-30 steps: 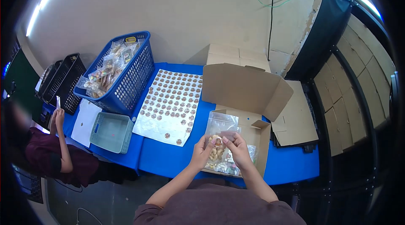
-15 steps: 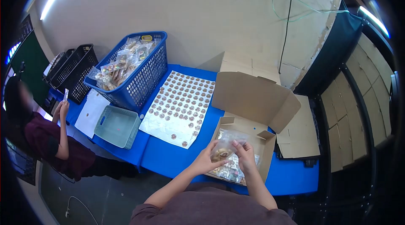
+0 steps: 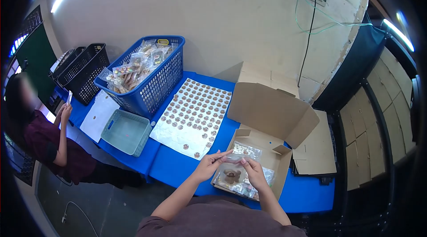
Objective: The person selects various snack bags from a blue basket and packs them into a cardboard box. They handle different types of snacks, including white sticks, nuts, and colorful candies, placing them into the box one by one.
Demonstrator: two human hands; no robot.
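Note:
Both hands hold a clear plastic bag (image 3: 232, 175) by its top edge, over an open cardboard box (image 3: 283, 166). My left hand (image 3: 209, 166) pinches the bag's left corner, and my right hand (image 3: 253, 174) grips the right corner. A round brown sticker shows on the front of the bag, which hangs down from the fingers. Under and around it, several clear packets (image 3: 247, 150) with pale pieces lie in the box. What fills the held bag is hard to make out.
Left of the box lies a white sheet (image 3: 178, 141) of round brown stickers. Behind it stands a blue basket (image 3: 164, 79) full of packed bags, with a grey-green tray (image 3: 116, 141) in front. A co-worker (image 3: 58, 148) stands at left. Flat cardboard (image 3: 316, 148) lies at right.
The bag has turned from being cupped between both hands to hanging by its top edge. My left hand has shifted left and its fingers now pinch the corner.

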